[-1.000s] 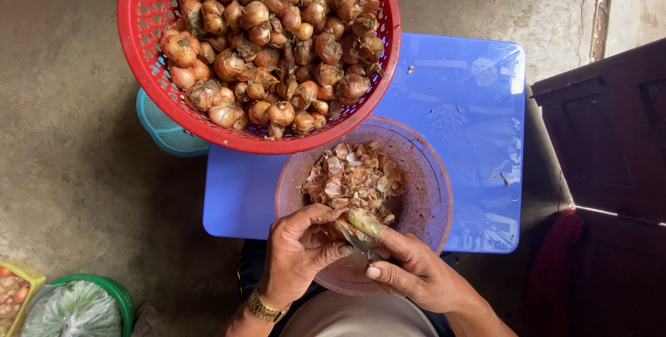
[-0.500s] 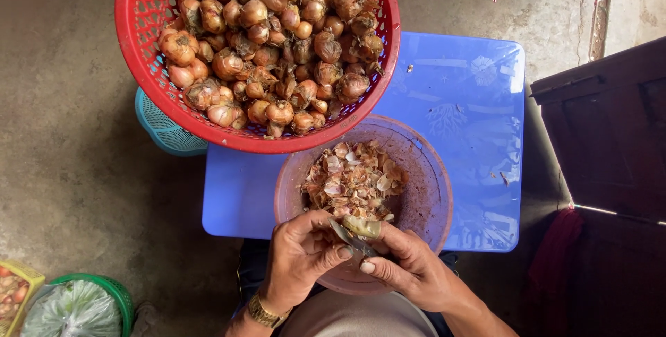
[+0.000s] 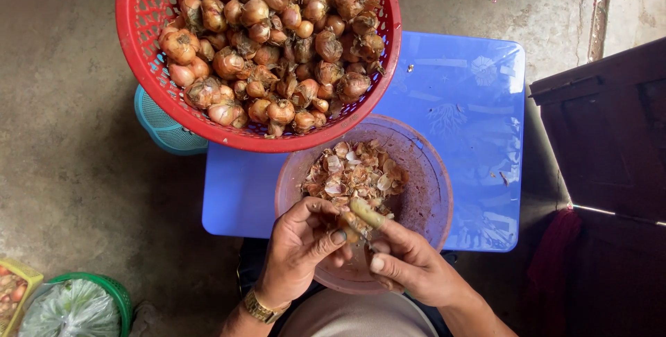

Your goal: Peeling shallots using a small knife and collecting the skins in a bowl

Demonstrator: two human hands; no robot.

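Both my hands meet over the near rim of a pinkish translucent bowl [image 3: 430, 170] that holds a heap of dry shallot skins [image 3: 354, 174]. Between them is one shallot [image 3: 364, 212], pale where it is peeled and brown at its near end. My left hand [image 3: 302, 250], with a gold watch on the wrist, pinches the brown end with thumb and fingers. My right hand [image 3: 409, 268] grips the pale end from the right. A thin dark tip shows under the shallot; I cannot tell whether it is a blade.
A red plastic basket [image 3: 139, 53] heaped with unpeeled shallots overlaps the far left of a blue plastic stool [image 3: 472, 115]. A teal basket [image 3: 163, 129] peeks out below it. A green tub with a bag [image 3: 76, 306] stands on the concrete floor at lower left. Dark wooden furniture [image 3: 610, 170] is at the right.
My hands have shifted slightly and the shallot has turned between them. More pale flesh shows now, and its brown skin is pulled toward my left hand.
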